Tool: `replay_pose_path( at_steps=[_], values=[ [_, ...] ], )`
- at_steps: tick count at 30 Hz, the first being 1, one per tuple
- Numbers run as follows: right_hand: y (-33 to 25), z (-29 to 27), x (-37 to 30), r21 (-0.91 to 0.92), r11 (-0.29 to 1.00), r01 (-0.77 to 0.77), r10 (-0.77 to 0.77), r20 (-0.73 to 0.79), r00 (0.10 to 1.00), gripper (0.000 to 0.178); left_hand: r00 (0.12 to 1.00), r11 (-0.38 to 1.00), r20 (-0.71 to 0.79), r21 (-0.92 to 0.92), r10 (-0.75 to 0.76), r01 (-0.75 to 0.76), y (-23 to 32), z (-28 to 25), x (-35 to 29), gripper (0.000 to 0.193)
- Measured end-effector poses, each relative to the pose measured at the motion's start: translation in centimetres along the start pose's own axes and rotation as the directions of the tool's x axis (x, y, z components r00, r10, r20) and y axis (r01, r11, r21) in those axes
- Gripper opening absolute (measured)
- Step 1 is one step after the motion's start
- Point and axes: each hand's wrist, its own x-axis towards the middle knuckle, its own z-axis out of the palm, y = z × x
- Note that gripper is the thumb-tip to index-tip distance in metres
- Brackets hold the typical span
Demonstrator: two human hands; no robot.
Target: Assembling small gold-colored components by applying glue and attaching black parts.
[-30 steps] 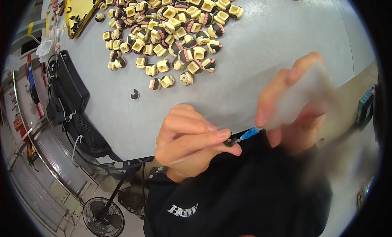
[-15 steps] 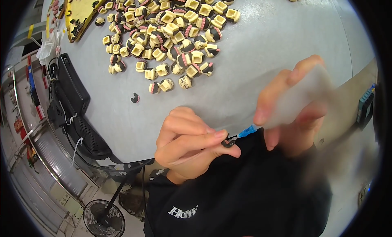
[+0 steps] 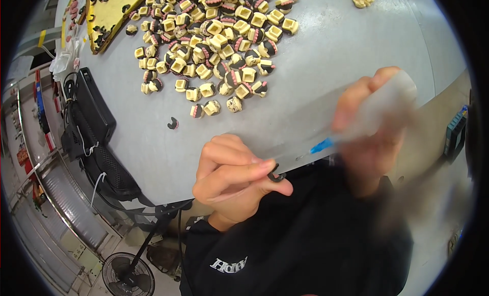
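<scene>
Table (image 3: 316, 51), grey, spans most of the view. Pile of cream, black and pink parts (image 3: 219, 46) sits on its far side, many with square recesses facing up. Black device (image 3: 97, 105) with cables along the left edge. Yellow tray (image 3: 114, 16) at far left, small dark pieces on it. Right hand (image 3: 368, 156) at right, motion-blurred: fingers wrapped round a translucent whitish bottle (image 3: 383, 103), exact grip hard to read. Left hand (image 3: 232, 179) near the table's front edge: thumb and index finger pinched together, other fingers curled in. Blue nozzle (image 3: 322, 145) on the bottle points down-left. Dark curved piece (image 3: 276, 176) is at the left fingertips, held in that pinch. Loose dark piece (image 3: 173, 123) lies alone, nearer than the pile. Thin needle (image 3: 301, 157) on the nozzle: near the held piece, clear gap, no contact.
</scene>
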Motion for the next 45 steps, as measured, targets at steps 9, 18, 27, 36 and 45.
replay_pose_path(
  at_steps=[9,18,27,36,45],
  values=[
    [-1.7,-1.8,1.3,-0.302,0.914,0.269,-0.253,0.093,0.963,0.036,0.983,0.981,-0.152,-0.182,-0.1,0.072,0.6,0.0,-0.3,0.034],
    [-0.9,-1.4,1.4,-0.429,0.896,0.12,-0.075,0.121,0.99,0.049,0.981,0.976,-0.144,-0.194,-0.132,0.103,0.8,-0.4,-0.4,0.032],
    [-5.5,-5.2,4.0,-0.766,0.555,0.324,-0.214,0.246,0.946,0.04,0.983,0.974,-0.155,-0.219,-0.1,0.064,0.6,-0.4,-0.3,0.033],
    [-5.4,-5.2,10.1,-0.823,-0.115,0.557,-0.128,0.568,0.813,0.022,0.981,0.97,-0.156,-0.233,-0.115,0.077,0.6,-0.5,-0.5,0.033],
    [-5.4,-5.6,9.6,-0.74,0.41,0.533,-0.281,0.454,0.846,0.019,0.979,0.975,-0.16,-0.203,-0.129,0.095,0.5,-0.6,-0.7,0.034]
  ],
)
